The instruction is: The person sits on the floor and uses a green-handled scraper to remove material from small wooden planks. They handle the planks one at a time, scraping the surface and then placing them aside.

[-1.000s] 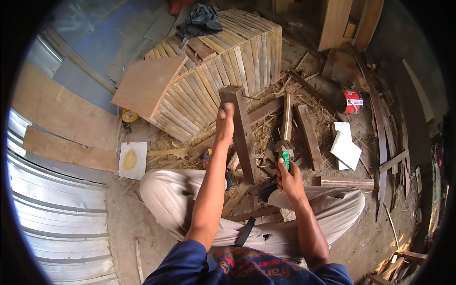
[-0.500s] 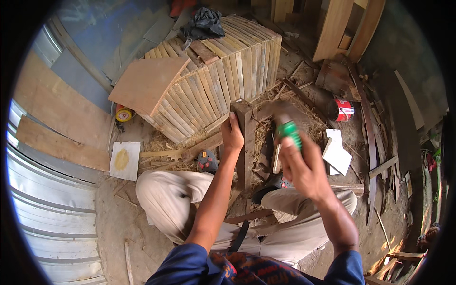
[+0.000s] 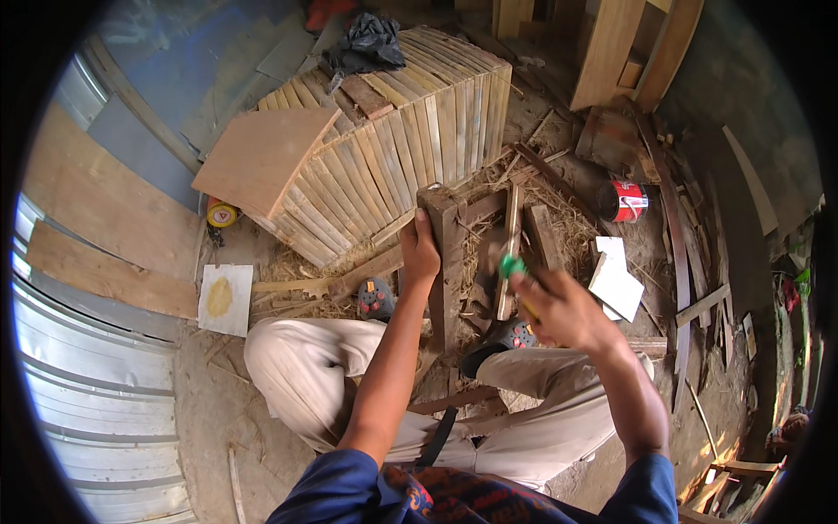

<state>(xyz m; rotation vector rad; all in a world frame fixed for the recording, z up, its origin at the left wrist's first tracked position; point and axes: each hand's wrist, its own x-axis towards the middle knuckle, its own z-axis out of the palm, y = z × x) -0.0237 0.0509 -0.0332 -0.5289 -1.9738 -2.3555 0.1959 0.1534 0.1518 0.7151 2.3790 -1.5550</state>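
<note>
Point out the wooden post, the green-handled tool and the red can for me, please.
Wooden post (image 3: 448, 266): head view, middle of its long side.
Green-handled tool (image 3: 512, 265): head view, blurred green part of its handle.
Red can (image 3: 629, 202): head view, its curved side.

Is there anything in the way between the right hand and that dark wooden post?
Just the green-handled tool, which the right hand is holding on the side toward the wooden post. Nothing else visible blocks the gap: the pale wood strip seen there seems to lie lower, near the ground.
</note>
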